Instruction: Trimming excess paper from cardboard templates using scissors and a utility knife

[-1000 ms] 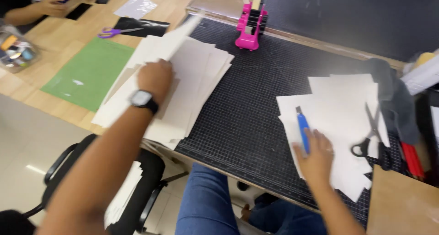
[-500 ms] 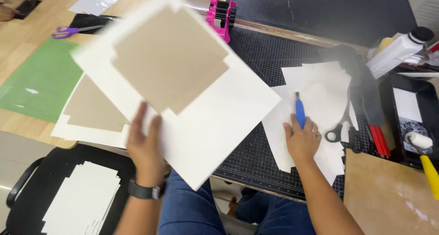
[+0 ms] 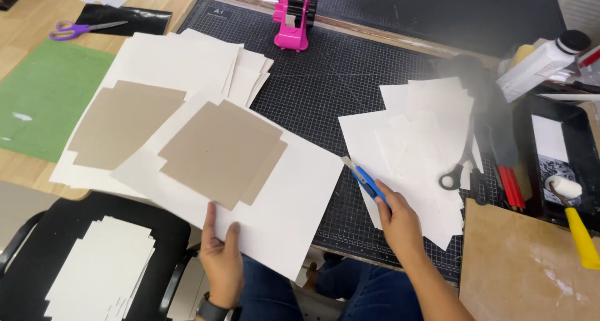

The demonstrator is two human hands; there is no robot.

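**Holding a white sheet at the near edge of the cutting mat**

Gripping from below, my left hand (image 3: 222,261) clasps the near edge of a large white sheet (image 3: 275,202) that carries a brown card panel (image 3: 219,151); half a second ago that sheet was lifted and tilted toward me, and now it lies nearly flat over the mat's near-left corner. A second ago the same hand was pressing on the stack at the left. So I read one sheet as pulled off the stack and brought in front of me.

My right hand (image 3: 400,224) is closed around a blue utility knife (image 3: 364,178), blade out, resting on the pile of white offcuts (image 3: 425,146) at the mat's right side, much as before.

Counting outward: two brown panels in view, the second (image 3: 122,122) on the stack (image 3: 181,62) toward the left edge. One black cutting mat (image 3: 337,77). One pink tape dispenser (image 3: 294,18) at the far edge. Two pairs of scissors: black (image 3: 462,180) beside the offcuts, purple (image 3: 78,27) far left. One green mat (image 3: 44,99). One yellow-handled roller (image 3: 572,212) in the black tray (image 3: 584,140).
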